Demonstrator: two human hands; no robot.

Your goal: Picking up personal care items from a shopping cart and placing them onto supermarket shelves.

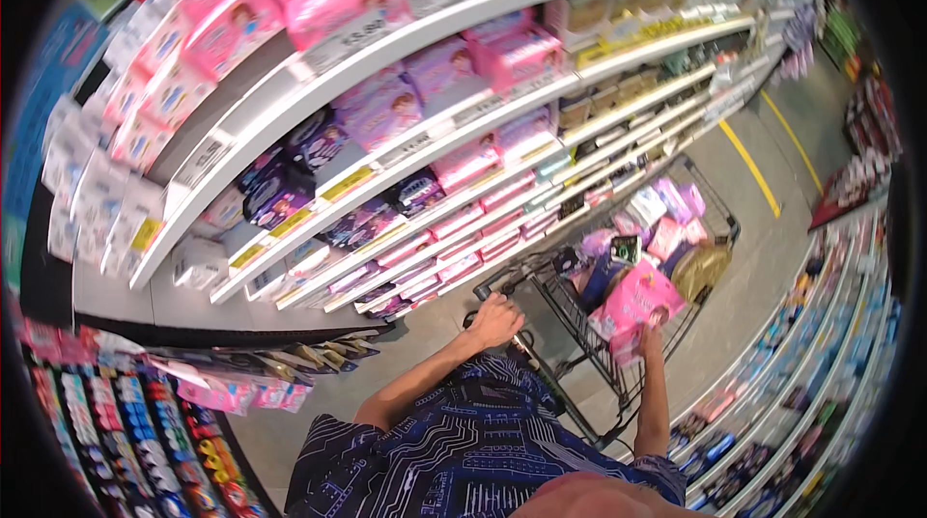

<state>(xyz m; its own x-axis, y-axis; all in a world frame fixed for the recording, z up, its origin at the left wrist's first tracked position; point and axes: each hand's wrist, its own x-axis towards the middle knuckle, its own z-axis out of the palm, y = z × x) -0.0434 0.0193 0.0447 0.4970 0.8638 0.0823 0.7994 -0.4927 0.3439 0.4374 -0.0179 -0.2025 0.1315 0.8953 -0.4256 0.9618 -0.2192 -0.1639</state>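
My left hand (pixel 497 320) is closed around the handle bar (pixel 539 366) of a black wire shopping cart (pixel 579 326), close to the bar's left end. With my right hand (pixel 649 344) I hold the lower edge of a pink plastic package (pixel 637 299) over the near part of the basket. My thumb and fingers are partly hidden by it. Beneath and beyond lie several packs: a gold-coloured package (pixel 697 270), a small dark green-and-black pack (pixel 625 250), purple packs (pixel 677 199) and a white pack (pixel 644 205).
Tall white shelves (pixel 434 134) with pink, purple and dark packs curve along the left. Another stocked shelf (pixel 782 395) runs close along the cart's right. Pink packs (pixel 246 391) hang at lower left. Yellow lines (pixel 751 168) mark the grey floor (pixel 702 138) ahead.
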